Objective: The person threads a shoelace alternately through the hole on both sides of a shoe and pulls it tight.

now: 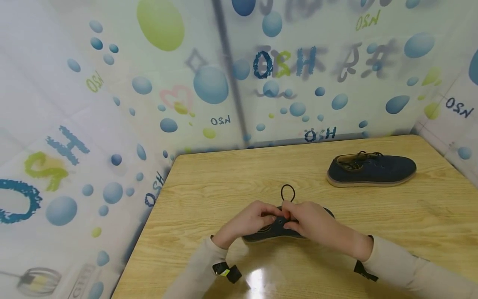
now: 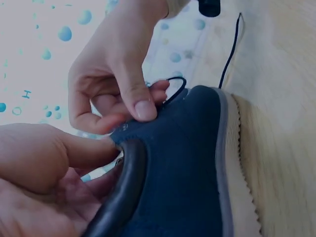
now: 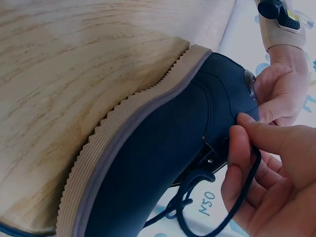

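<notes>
A dark blue lace-up shoe (image 1: 276,231) with a pale ridged sole stands on the table, both hands over its lacing area. My left hand (image 1: 255,219) holds the edge of the shoe's opening near the eyelets, thumb outside and fingers inside, as the left wrist view shows. With thumb and index finger, my right hand (image 1: 315,220) pinches the dark shoelace (image 3: 245,190) close to an eyelet. From there the lace hangs in a loop past the right fingers in the right wrist view. The pinched lace end is hidden by the fingertips.
A matching dark blue shoe (image 1: 390,171), its lace in place, sits at the back right of the wooden table (image 1: 224,178). Behind the table hangs a white curtain (image 1: 239,108) printed with blue and green drops. Each wrist wears a black strap.
</notes>
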Demonstrator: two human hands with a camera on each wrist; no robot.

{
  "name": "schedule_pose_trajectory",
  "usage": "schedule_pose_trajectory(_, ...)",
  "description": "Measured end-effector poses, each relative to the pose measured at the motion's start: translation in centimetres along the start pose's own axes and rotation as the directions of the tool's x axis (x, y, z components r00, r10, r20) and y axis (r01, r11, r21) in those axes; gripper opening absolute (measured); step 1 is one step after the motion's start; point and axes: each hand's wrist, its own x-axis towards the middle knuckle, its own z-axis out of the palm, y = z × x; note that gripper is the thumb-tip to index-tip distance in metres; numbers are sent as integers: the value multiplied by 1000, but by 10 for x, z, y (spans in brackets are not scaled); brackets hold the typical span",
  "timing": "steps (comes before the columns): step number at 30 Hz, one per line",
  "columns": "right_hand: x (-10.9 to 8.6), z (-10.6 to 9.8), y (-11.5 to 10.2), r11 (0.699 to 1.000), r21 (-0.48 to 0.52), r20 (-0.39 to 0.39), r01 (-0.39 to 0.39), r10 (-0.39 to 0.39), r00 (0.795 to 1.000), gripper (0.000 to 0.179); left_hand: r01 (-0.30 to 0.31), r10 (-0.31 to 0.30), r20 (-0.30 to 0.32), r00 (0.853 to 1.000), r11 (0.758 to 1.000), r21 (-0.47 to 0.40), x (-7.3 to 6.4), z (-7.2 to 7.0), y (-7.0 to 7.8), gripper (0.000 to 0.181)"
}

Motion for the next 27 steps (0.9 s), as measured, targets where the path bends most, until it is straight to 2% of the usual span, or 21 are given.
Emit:
schedule_pose_trajectory(4, 1, -2, 2, 999, 29, 31, -16, 15, 999, 29, 3, -3, 24, 1000, 1000, -1, 3, -2, -2, 26)
schedule_pose_trajectory(8, 3, -3, 4, 998, 55, 50, -14, 11, 999, 30, 34, -34, 8, 999, 999, 18, 5, 1, -1, 23)
schedule_pose_trajectory(14, 3, -5, 7, 996, 85, 81, 4, -11, 997, 31, 85, -80, -54, 995, 992, 92, 6, 6, 2, 18)
schedule_pose_trajectory(18, 3, -7, 10, 999, 52, 89, 3, -8, 996, 30, 85, -62, -116, 991, 975, 207, 3, 7, 5, 15)
schedule_pose_trajectory(20, 2, -9, 13, 1000, 22, 84, -2, 0, 996, 28, 94, -49, -159, 986, 954, 284, -1, 7, 8, 13)
schedule_pose_trajectory(22, 1, -12, 15, 1000, -10, 67, -16, 17, 998, 27, 113, -47, -207, 977, 939, 324, -6, 6, 10, 11)
schedule_pose_trajectory(24, 0, -15, 18, 998, -45, 36, -31, 33, 999, 27, 128, -45, -257, 965, 940, 315, -12, 3, 13, 10)
schedule_pose_trajectory(27, 0, -19, 19, 994, -96, -45, -52, 48, 998, 29, 121, -47, -316, 948, 968, 219, -20, -3, 16, 9)
